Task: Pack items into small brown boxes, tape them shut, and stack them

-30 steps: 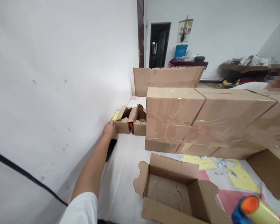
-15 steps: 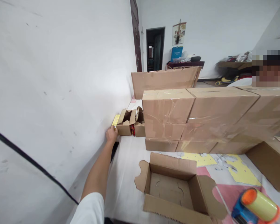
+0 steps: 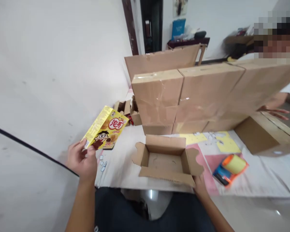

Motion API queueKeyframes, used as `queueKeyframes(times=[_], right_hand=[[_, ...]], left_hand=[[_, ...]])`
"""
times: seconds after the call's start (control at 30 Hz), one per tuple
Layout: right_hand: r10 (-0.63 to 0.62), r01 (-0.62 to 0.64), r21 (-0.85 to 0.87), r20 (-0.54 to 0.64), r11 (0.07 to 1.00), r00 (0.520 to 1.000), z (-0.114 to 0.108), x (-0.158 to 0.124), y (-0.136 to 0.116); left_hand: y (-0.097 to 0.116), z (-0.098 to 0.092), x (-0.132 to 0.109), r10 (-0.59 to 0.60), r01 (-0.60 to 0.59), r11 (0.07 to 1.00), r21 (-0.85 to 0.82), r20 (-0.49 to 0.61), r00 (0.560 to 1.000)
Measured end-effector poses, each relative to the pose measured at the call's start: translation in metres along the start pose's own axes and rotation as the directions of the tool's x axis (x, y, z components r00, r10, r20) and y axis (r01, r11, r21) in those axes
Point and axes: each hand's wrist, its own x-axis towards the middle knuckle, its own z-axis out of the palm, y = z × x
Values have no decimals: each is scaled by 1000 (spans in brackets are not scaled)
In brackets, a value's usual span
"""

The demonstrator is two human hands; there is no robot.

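In my left hand (image 3: pixel 83 159) is a yellow snack box (image 3: pixel 108 127) with a cartoon face and Chinese lettering, held tilted by its lower end beside the white wall. An open cardboard box (image 3: pixel 168 159) lies on the table before me, flaps spread, its inside bare. My right hand (image 3: pixel 200 186) grips that box at its front right corner; the flap hides most of the fingers. Behind the snack box, two small opened cartons (image 3: pixel 136 117) stand by the wall, with something red between them.
Taped cartons (image 3: pixel 157 93) form a stacked wall across the table (image 3: pixel 123 174). A tape dispenser (image 3: pixel 230 167) lies at the right. Further right is another open carton (image 3: pixel 256 135); a co-worker's hand (image 3: pixel 276 104) is beside it. A black cable (image 3: pixel 33 149) crosses at left.
My left hand has drawn the yellow snack box back from beside the small cartons, towards me. My right hand has come into view at the open box. The view has tipped downward.
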Motion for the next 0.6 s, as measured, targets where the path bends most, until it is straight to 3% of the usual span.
queueKeyframes(times=[0.07, 0.13, 0.2, 0.27, 0.3, 0.43, 0.5, 0.6], right_hand=[[59, -55, 42, -87, 998, 994, 5, 0, -8], [85, -73, 97, -122, 993, 989, 8, 0, -12], [81, -62, 153, -123, 986, 989, 9, -1, -13], [67, -41, 210, -120, 977, 990, 9, -2, -12], [62, -32, 239, -119, 970, 991, 9, -2, -11], [76, -38, 324, -106, 945, 991, 9, -3, -7], [97, -54, 342, -108, 938, 989, 9, -3, -7], [101, -63, 341, -95, 938, 990, 8, -3, -8]], left_hand=[[27, -2, -7, 108, -99, 980, -173, 43, 993], [52, 8, -13, 247, -153, 926, -346, 249, 937], [73, 25, -20, 403, -133, 858, -496, 489, 774], [88, 44, -29, 522, -86, 803, -590, 626, 579], [92, 54, -33, 558, -69, 788, -612, 661, 502], [96, 82, -49, 531, 20, 832, -554, 808, 255], [93, 88, -54, 496, 59, 856, -513, 849, 184], [87, 89, -59, 469, 82, 867, -491, 861, 195]])
